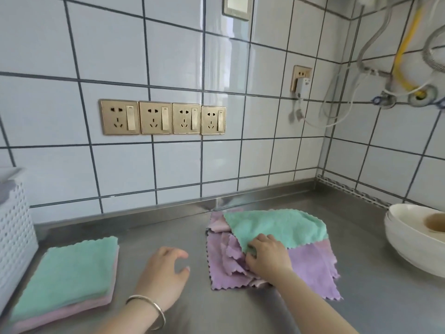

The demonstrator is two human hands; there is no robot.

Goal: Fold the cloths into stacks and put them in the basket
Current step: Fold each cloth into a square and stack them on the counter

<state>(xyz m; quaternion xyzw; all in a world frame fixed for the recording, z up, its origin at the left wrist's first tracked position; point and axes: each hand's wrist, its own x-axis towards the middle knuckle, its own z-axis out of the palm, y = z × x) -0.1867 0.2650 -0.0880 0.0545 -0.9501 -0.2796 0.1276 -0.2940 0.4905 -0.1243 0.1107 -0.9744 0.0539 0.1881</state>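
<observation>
Nearest the camera, the left hand [163, 273], a plain silver bangle [149, 312] on its wrist, hovers open with curled fingers over the brushed stainless-steel counter [168, 227], while the right hand [267, 256] pinches the scalloped edge of a fluffy teal cloth [277, 227] lying atop a rumpled pile of lilac cloths [310, 268]. A squared, folded stack [67, 278], teal plush over pink layers, lies at left, just beside the white perforated plastic basket [14, 225]. Stacked white ceramic bowls [414, 237] stand at right near the unfolded pile, and four brass-coloured wall sockets [162, 118] sit in the glossy white tiling behind.
</observation>
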